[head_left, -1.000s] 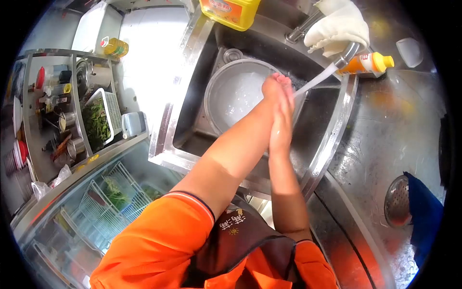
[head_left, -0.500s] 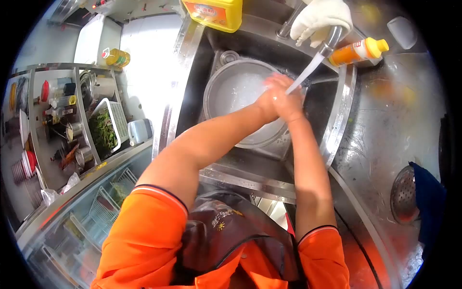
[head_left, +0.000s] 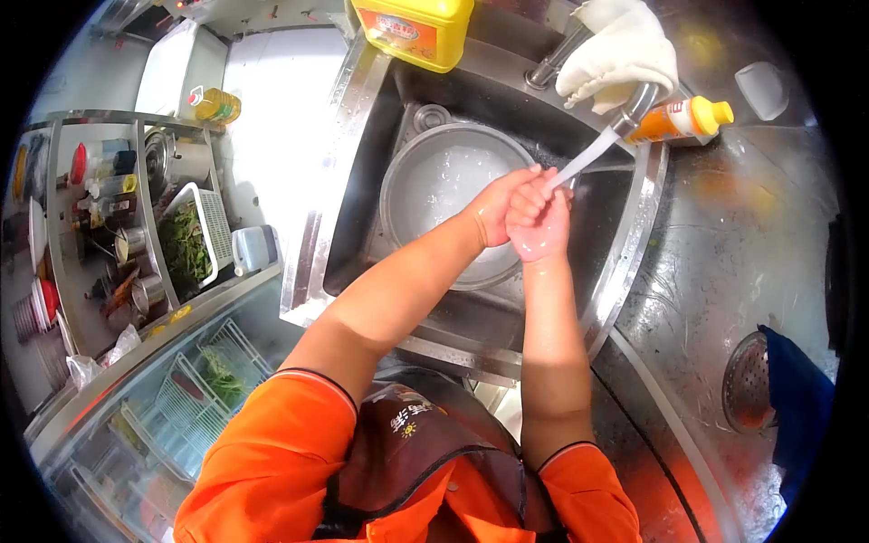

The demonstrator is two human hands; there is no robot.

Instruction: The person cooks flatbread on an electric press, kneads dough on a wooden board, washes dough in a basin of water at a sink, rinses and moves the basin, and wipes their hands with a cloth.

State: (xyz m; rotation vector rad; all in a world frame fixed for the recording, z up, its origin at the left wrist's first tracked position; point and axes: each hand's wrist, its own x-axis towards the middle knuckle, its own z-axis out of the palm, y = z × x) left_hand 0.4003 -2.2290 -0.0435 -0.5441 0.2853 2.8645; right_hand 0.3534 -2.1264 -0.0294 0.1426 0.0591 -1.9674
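Under the faucet (head_left: pixel 641 109) my two wet hands are clasped together, and the running water (head_left: pixel 584 161) falls on their fingers. My left hand (head_left: pixel 496 206) presses in from the left against my right hand (head_left: pixel 541 231), its fingers partly hidden behind it. My right hand is turned palm side up, with curled fingers closed against the left. Below them a round metal basin (head_left: pixel 391 195) holds cloudy water in the sink (head_left: pixel 608 231). Both hands are above the basin's right rim.
A white cloth (head_left: pixel 625 54) hangs over the faucet. A yellow jug (head_left: pixel 416 32) stands behind the sink, and an orange bottle (head_left: pixel 679 120) lies at its right corner. On the right counter are a perforated metal strainer (head_left: pixel 747 385) and a blue cloth (head_left: pixel 801 398). Shelves (head_left: pixel 140 208) stand at left.
My hands have shifted slightly down and turned; the right palm now faces up with curled fingers. Blurred rubbing has given way to a clearer clasp. The view has shifted a little.
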